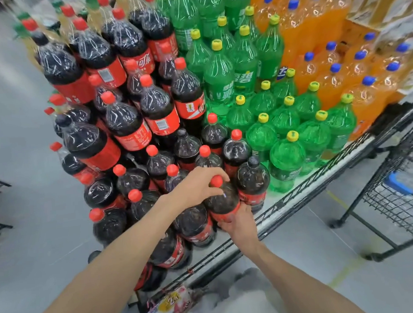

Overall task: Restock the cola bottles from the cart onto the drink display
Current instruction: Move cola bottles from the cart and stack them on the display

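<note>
1. A cola bottle (222, 201) is held upright at the front edge of the display (289, 199), in the front row of the cola block, so that it can be seated beside the other colas.
2. The left hand (197, 186) is laid over the bottle's shoulder, its fingers (216, 174) curled round the neck just by the red cap; the top is steadied this way, it seems, against tipping.
3. The right hand (239, 221) is cupped low round the red label, fingers wrapped on the body; the weight is probably carried there while the base is guided into place.
4. Whether the base is already resting on the display cannot be told; it is hidden by the hand.
5. A black-capped bottle (252, 180) stands touching it on the right, with green bottles (286, 160) beyond, so flavours are kept in blocks.
6. A wire cart (403, 186) is parked at the right, close by for short carries.
</note>
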`<state>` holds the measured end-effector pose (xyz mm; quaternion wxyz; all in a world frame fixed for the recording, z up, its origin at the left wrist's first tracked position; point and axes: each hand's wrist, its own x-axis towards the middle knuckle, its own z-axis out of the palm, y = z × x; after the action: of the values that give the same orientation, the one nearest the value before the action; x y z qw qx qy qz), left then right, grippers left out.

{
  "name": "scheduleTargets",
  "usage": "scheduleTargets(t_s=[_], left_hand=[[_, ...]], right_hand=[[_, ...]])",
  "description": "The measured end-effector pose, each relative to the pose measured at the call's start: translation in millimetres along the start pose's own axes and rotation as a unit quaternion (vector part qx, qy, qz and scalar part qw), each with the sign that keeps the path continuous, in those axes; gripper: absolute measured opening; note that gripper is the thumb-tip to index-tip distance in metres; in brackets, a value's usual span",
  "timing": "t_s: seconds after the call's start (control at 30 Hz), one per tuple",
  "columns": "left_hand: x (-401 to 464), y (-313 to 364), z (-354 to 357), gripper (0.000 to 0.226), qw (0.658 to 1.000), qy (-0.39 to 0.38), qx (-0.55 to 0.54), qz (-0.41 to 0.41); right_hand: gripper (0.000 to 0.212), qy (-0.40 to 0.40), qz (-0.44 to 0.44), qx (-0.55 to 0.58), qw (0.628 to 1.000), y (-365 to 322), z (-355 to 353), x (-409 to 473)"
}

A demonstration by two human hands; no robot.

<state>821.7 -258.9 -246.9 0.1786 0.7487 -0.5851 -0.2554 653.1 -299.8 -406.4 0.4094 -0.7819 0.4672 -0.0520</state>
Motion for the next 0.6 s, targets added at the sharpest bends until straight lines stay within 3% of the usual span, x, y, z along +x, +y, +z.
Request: scheduleTargets(t_s=[0.23,0.37,0.47,0.6], left_hand=[[-9,10,6,0.049,0.999,0.012,0.001,-0.045],[-23,13,0,0.056,0.998,0.036,0.007,-0.051],[-41,9,-16,0.051,0.995,0.076,0.019,-0.057],[-79,-4,-44,0.045,0.986,0.134,0.027,-0.093]], right_hand=[[0.090,-0.055,-0.008,0.002,0.998,68,37,46],[0.097,-0.088,-0.015,-0.042,0.995,30,-12,28],[0.084,-0.161,-0.046,-0.116,0.979,-20,-61,22],[0.060,-0.230,-0.065,-0.298,0.924,-108,-137,0]])
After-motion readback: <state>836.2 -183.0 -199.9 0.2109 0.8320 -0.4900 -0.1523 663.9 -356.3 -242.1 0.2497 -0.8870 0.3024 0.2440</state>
